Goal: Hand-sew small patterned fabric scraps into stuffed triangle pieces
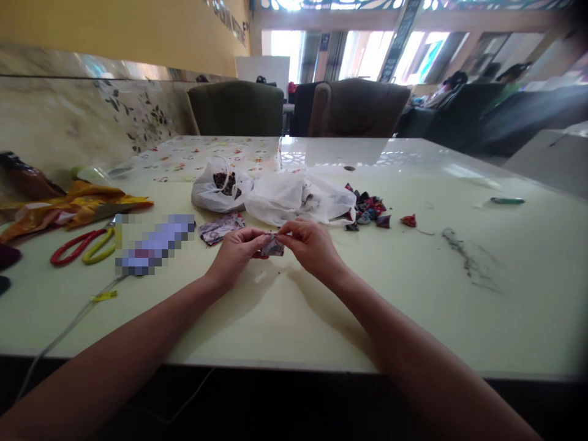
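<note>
A small piece of pale patterned cloth (273,247) is held between both hands over the table. My left hand (237,252) pinches its left side, fingers closed. On its upper right edge, my right hand (307,244) closes thumb and forefinger. Folded patterned cloth (221,228) lies just beyond my left hand. Behind the hands sit a white plastic bag with dark bits inside (220,191) and another white bag (294,199). Several small dark and red cloth pieces (367,208) are heaped to the right of the bags, with one red piece (408,220) apart.
Red and yellow scissors (97,244), a blurred-out bluish object (156,245) with a cable, and orange cloth (82,205) lie left. Dark threads (468,260) and a green item (507,200) lie right on the table (413,306). Chairs and people are beyond.
</note>
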Demonstrator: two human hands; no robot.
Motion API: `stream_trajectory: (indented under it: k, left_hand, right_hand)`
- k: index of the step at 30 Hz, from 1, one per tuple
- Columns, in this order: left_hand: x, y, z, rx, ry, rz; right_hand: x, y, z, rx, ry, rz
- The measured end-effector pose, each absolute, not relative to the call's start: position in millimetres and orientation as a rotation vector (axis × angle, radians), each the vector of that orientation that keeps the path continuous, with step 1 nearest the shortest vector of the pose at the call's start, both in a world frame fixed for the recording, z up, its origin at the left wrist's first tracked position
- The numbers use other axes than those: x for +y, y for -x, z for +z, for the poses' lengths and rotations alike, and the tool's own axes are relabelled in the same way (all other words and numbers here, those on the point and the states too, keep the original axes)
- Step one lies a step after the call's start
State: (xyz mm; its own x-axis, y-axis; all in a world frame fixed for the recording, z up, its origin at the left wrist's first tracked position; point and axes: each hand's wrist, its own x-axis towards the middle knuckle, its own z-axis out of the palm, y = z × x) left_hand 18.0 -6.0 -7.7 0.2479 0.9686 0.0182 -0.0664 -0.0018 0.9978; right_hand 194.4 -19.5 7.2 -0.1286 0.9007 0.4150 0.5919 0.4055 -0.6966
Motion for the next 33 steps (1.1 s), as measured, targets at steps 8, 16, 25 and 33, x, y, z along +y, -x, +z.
stream_trajectory:
  k: [8, 16, 25, 33]
  left_hand:
    - [-6.8, -18.3, -6.7, 0.973, -1.312, 1.088]
    - [-8.4, -18.1, -4.1, 1.024, -1.516, 1.163]
    - [-6.8, -18.6, -5.6, 1.042, -1.473, 1.178]
    - [-7.5, -17.3, -7.0, 1.048, -1.475, 1.173]
  right_hand:
    - [-20.9, -194.3, 8.7, -1.823, 1.315, 0.534]
    - [-20.0, -198.0, 9.4, -1.728, 1.239, 0.846]
    - [-18.9, -196.5, 7.8, -1.720, 1.237, 0.868]
    - [-21.2, -192.8, 8.3, -1.756, 1.241, 0.768]
